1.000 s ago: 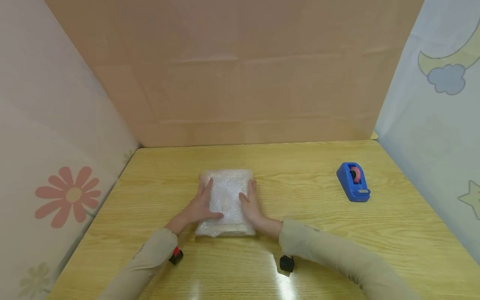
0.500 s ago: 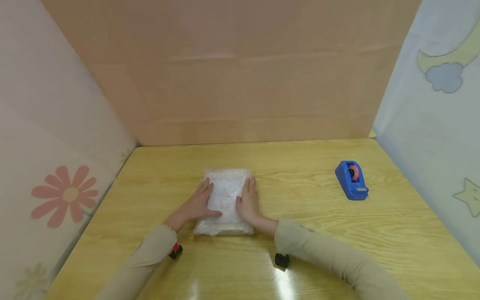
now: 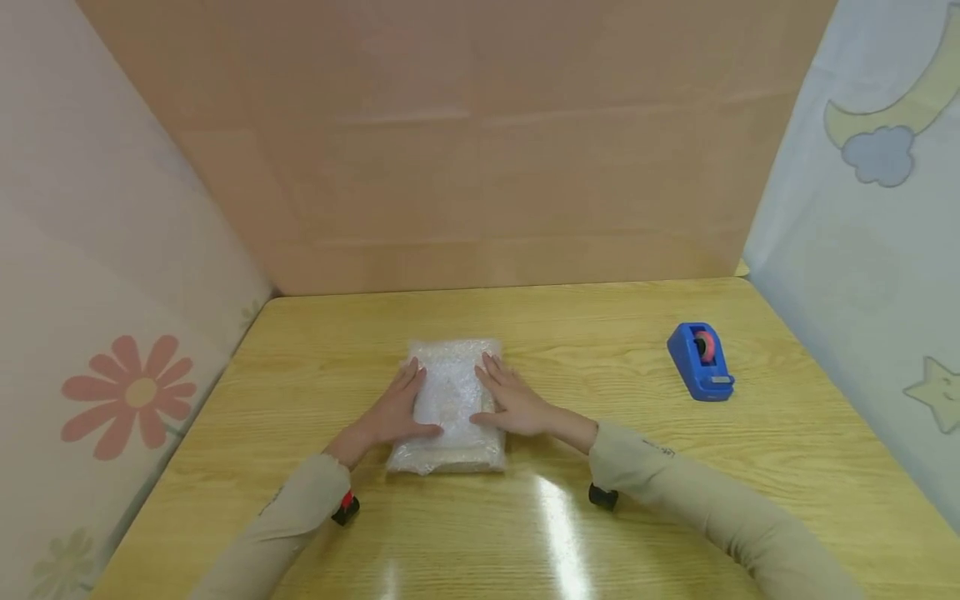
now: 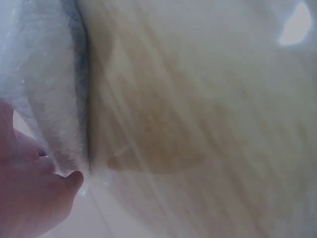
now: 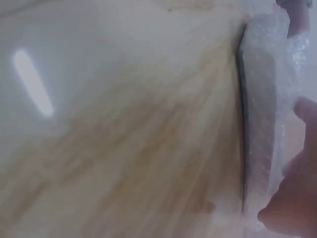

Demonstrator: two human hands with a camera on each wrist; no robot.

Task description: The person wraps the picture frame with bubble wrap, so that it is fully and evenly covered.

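Note:
A flat rectangular package wrapped in clear bubble wrap (image 3: 452,392) lies on the wooden table, left of the middle in the head view. My left hand (image 3: 393,412) rests on its left side, thumb spread over the top. On the opposite side, my right hand (image 3: 521,407) lies with fairly straight, spread fingers over the package's upper right part. Both wrist views are blurred; the package's near side (image 4: 54,84) shows beside the left hand in one. In the other, the right hand (image 5: 297,188) touches the wrap at the frame's right edge.
A blue tape dispenser (image 3: 701,362) with a pink roll stands on the right of the table (image 3: 600,333). Brown paper (image 3: 480,167) rises behind the table. Patterned white walls (image 3: 862,275) flank both sides. Black wrist devices (image 3: 602,497) sit under the sleeves.
My right hand has turned and shifted, so its fingers now point up and left over the package; its forearm has swung right. The left hand stays on the package's left side.

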